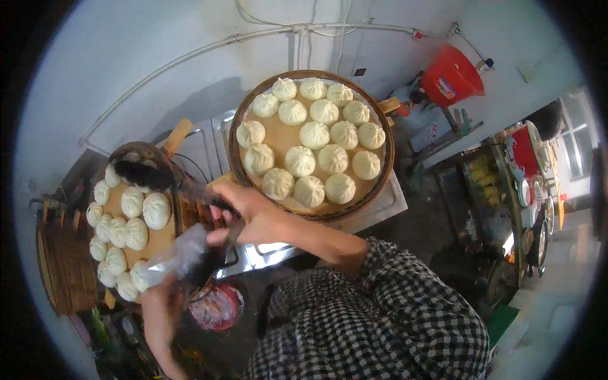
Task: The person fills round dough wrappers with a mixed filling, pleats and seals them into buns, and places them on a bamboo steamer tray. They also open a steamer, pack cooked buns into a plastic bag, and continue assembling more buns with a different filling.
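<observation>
My right hand (244, 216) is closed around the dark handle of a utensil (147, 175); motion blur hides its exact kind. The utensil's dark end hangs over the upper part of the left steamer tray (166, 232), which holds several pleated buns (156, 210). My left hand (164, 297), blurred, grips a clear plastic bag (178, 251) at the near edge of that tray. The bag reaches up beside my right hand's fingers. Beyond my right forearm lies a round steamer (311, 216) with several pale pleated buns (300, 161) spread over its base.
A metal counter (392, 202) is under the round steamer. Stacked steamer trays (66, 266) stand at far left. A red tub (217, 308) sits below, between my arms. A red bucket (451, 78) is at upper right, and a shelf with dishes (508, 190) stands right.
</observation>
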Motion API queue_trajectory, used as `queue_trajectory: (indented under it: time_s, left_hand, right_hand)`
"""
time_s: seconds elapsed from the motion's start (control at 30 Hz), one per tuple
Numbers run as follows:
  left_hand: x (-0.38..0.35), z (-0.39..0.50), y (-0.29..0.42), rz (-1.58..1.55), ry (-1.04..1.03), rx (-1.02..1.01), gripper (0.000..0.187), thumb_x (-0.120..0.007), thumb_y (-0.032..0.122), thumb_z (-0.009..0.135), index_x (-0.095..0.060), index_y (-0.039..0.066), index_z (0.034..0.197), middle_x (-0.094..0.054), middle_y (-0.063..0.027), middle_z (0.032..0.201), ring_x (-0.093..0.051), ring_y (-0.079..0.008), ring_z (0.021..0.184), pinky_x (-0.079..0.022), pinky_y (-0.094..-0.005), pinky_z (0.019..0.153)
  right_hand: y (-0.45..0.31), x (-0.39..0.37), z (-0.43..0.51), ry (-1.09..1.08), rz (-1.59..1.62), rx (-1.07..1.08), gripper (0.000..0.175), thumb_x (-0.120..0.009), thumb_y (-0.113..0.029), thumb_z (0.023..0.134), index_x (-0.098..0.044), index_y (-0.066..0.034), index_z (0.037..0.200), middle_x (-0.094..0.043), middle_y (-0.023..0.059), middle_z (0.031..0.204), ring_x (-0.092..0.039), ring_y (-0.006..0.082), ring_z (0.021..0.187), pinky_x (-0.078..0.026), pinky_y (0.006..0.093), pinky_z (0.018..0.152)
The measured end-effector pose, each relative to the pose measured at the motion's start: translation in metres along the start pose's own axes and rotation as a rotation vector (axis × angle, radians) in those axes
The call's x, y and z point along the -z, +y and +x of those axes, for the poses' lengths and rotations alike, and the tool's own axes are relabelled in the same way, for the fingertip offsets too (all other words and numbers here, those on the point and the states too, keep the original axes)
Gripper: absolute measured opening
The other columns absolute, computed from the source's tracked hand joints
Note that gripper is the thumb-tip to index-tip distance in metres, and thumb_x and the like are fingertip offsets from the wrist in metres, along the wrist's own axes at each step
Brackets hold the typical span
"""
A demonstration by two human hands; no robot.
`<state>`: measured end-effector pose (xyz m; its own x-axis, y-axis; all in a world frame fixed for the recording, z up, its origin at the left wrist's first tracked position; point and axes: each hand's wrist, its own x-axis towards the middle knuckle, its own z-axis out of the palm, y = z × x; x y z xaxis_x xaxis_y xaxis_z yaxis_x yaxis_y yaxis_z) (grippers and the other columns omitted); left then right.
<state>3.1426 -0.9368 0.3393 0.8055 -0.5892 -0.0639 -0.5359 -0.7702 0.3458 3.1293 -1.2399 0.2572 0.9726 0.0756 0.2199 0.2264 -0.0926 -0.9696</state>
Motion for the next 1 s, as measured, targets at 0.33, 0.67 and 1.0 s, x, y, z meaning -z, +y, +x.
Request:
queue_trajectory:
  time_s: [0.33,0.67,1.0]
  left_hand:
    - [-0.097,0.074,0.117,0.305,0.134,-0.244,0.015,-0.065,0.004,0.067,-0.061,0.008,0.081,-0.051,-0.0132,0.083,-0.058,-0.0325,0.078,-0.049,-0.0444,0.067]
    - [-0.126,0.067,0.143,-0.703,-0.138,0.262,0.014,-0.064,0.006,0.09,-0.064,0.002,0.103,-0.061,-0.002,0.076,-0.051,-0.0077,0.068,-0.043,-0.0243,0.062]
    - [-0.112,0.077,0.1,-0.922,0.211,0.324,0.014,-0.058,0.007,0.093,-0.065,-0.002,0.085,-0.061,-0.0008,0.079,-0.053,-0.0067,0.075,-0.044,-0.0224,0.069]
  right_hand:
    - [0.014,0.062,-0.097,0.029,-0.238,-0.096,0.036,-0.07,-0.008,0.079,-0.052,-0.0044,0.11,-0.064,0.0181,0.083,-0.066,0.0349,0.075,-0.05,0.0419,0.066]
    - [0.054,0.229,-0.109,0.297,-0.404,-0.274,0.089,-0.093,-0.035,0.058,-0.046,0.002,0.124,-0.055,0.0145,0.105,-0.056,0.0235,0.095,-0.049,0.0364,0.076]
    - [0.08,0.266,0.047,-0.21,-1.165,-0.15,0.072,-0.079,-0.057,0.066,-0.062,-0.0009,0.107,-0.067,0.0201,0.084,-0.066,0.0376,0.083,-0.05,0.0451,0.074]
